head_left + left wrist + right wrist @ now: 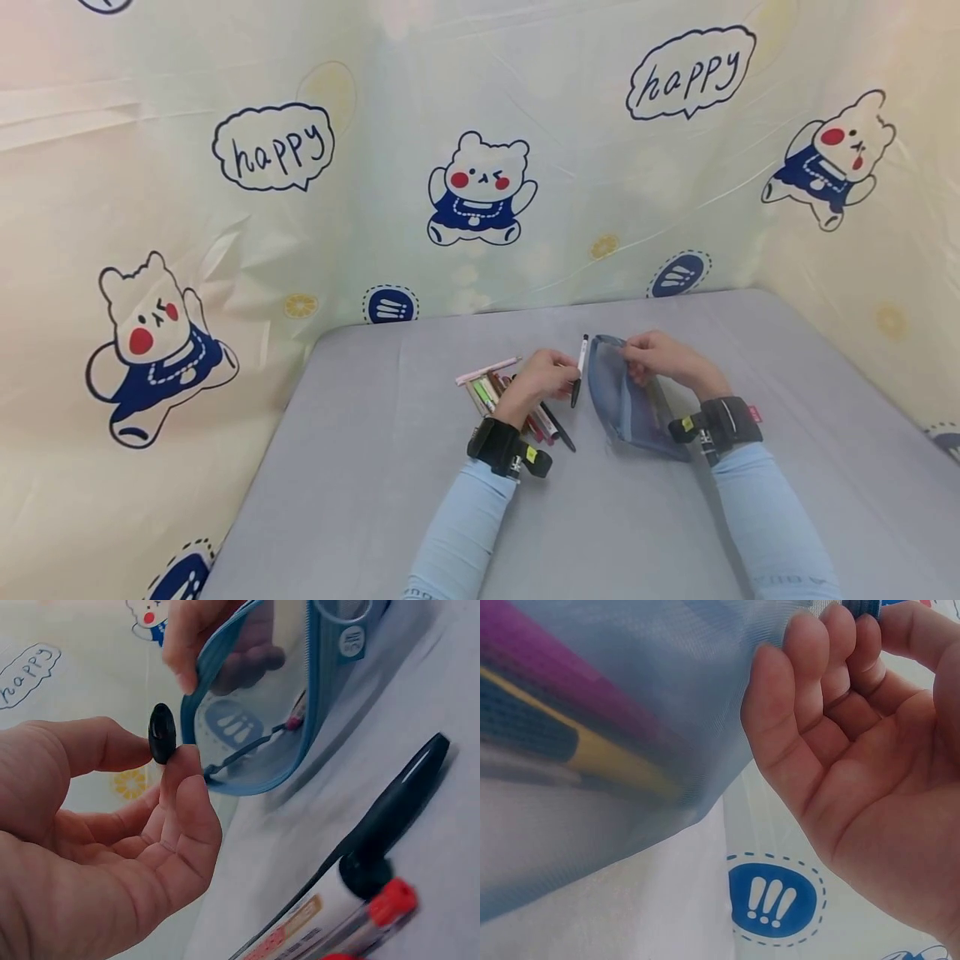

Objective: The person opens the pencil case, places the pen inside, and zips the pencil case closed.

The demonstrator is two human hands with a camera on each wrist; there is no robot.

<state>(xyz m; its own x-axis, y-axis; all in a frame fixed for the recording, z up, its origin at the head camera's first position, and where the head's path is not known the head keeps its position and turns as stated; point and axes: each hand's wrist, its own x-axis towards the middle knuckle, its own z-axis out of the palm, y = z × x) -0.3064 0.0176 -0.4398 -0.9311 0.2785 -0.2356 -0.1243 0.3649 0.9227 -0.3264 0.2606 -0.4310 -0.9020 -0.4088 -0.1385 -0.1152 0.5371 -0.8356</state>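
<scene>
Left hand (546, 377)'s pinching a pen (582, 357), loose pens (489, 392) at that pen's 8 o'clock, and the pouch (624, 407), pinched by the right hand (666, 358), around 4.

Curtain (562, 192): bright, soft light in the head view, shiny streaks around ten o'clock
Sleeve (772, 525): faint soft shadow beside it, roughly four o'clock
Pens (289, 934): left wrist shot's kinda dim, these go blurry at five o'clock
Pouch (712, 667): right wrist view, pretty hazy toward ten o'clock

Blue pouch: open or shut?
Open. In the left-wrist view, the blue pouch has its rim gaping in a wide loop, with the right hand gripping the edge.
</scene>
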